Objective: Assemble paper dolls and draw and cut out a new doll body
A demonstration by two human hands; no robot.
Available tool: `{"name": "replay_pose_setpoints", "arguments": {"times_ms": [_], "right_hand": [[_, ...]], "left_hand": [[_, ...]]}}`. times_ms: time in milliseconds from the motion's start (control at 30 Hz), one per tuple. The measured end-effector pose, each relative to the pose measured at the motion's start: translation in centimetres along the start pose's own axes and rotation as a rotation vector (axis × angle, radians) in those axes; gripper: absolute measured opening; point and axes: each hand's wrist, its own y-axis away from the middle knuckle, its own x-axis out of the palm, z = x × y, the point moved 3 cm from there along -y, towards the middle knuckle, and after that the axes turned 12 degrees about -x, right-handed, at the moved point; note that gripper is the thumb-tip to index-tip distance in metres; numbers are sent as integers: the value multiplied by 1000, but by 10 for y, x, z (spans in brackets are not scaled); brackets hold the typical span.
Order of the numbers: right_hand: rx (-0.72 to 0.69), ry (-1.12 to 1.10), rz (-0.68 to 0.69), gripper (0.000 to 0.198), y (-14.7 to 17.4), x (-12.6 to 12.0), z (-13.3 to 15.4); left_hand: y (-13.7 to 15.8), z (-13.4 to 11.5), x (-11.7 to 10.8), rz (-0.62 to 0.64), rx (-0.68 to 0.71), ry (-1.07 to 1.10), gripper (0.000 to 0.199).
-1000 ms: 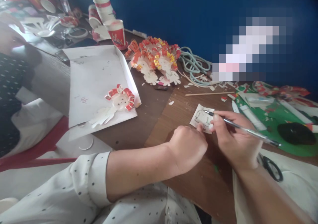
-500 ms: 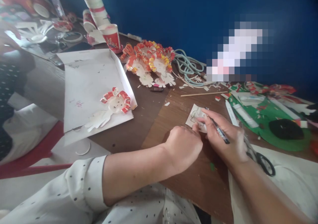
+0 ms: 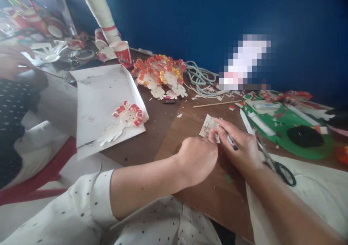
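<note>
Right hand (image 3: pixel 241 143) clasps a newly tilted pen (image 3: pixel 231 142), drawing seemingly paused; left hand (image 3: pixel 199 158) curled, hold unclear; paper square (image 3: pixel 206 126) at both.

Craft workspace: paper scraps (image 3: pixel 231 108), paper figures (image 3: pixel 172 79), scissors (image 3: pixel 272 162).

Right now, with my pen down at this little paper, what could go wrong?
The small white paper square might slip if the left hand loosens at its edge. Its dark drawn lines could smudge under the right hand, which holds the slim, dark-ended pen. The right wrist may also nudge the black-handled metal scissors beside it.
</note>
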Motion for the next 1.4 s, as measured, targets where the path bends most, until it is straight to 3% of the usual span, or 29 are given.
{"name": "replay_pose_setpoints", "arguments": {"times_ms": [167, 367, 600, 900, 1033, 1233, 1400], "right_hand": [[47, -50, -14, 34, 0, 0, -3], [27, -44, -26, 34, -2, 1, -2], [25, -48, 13, 36, 1, 0, -3], [-175, -90, -212, 30, -9, -15, 5], [-117, -121, -185, 23, -14, -15, -1], [97, -320, -57, 24, -13, -4, -12], [124, -345, 20, 21, -17, 1, -8]], "left_hand": [[-14, -3, 0, 74, 11, -17, 66], [-26, -2, 8, 102, -6, 1, 60], [-30, 5, 2, 148, -17, 17, 49], [-30, 1, 9, 166, 14, 2, 53], [-30, 1, 7, 166, 4, 10, 53], [-30, -1, 8, 153, -2, -2, 55], [-30, -1, 9, 144, 0, -7, 49]]}}
